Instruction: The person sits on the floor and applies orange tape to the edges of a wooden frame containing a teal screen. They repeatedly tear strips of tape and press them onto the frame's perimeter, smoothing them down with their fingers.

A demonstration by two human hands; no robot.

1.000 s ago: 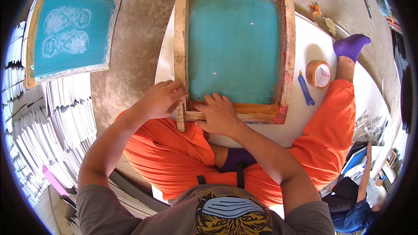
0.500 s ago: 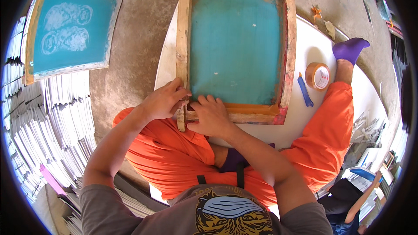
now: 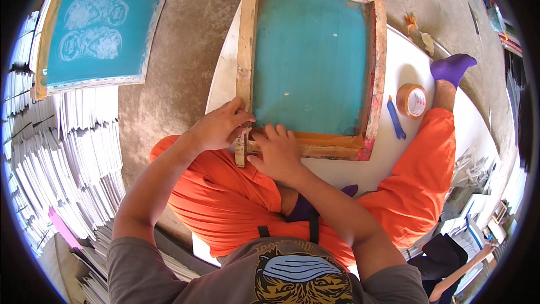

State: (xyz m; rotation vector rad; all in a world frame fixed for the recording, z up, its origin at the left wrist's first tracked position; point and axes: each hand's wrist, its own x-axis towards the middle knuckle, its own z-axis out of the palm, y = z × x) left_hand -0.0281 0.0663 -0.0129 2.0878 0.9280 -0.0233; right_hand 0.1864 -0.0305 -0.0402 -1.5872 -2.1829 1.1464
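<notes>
A wooden silk-screen frame (image 3: 246, 39) with teal mesh (image 3: 312, 62) stretches out before me. Brown tape (image 3: 332, 139) runs along the inner side of its near bar. At the near left corner, my left hand (image 3: 220, 126) has thumb and fingers closed together; what sits between the fingertips is too small to make out. Just right of it, my right hand (image 3: 279, 153) lies over the near bar, fingers spread toward the tape's left end and thumb apart. A short piece of the wooden corner (image 3: 241, 156) sticks out below my left hand.
The frame rests on a white board (image 3: 413, 56). Right of it are a tape roll (image 3: 412, 101) and a blue cutter (image 3: 396, 118). Another teal screen (image 3: 104, 28) with pale figures lies far left, above stacked paper (image 3: 73, 157). Another person's arm (image 3: 464, 270) shows at lower right.
The whole view has shifted slightly, so the frame and the far-left screen appear a little further right. My right hand's fingers have moved slightly along the near bar; my left hand stays at the corner.
</notes>
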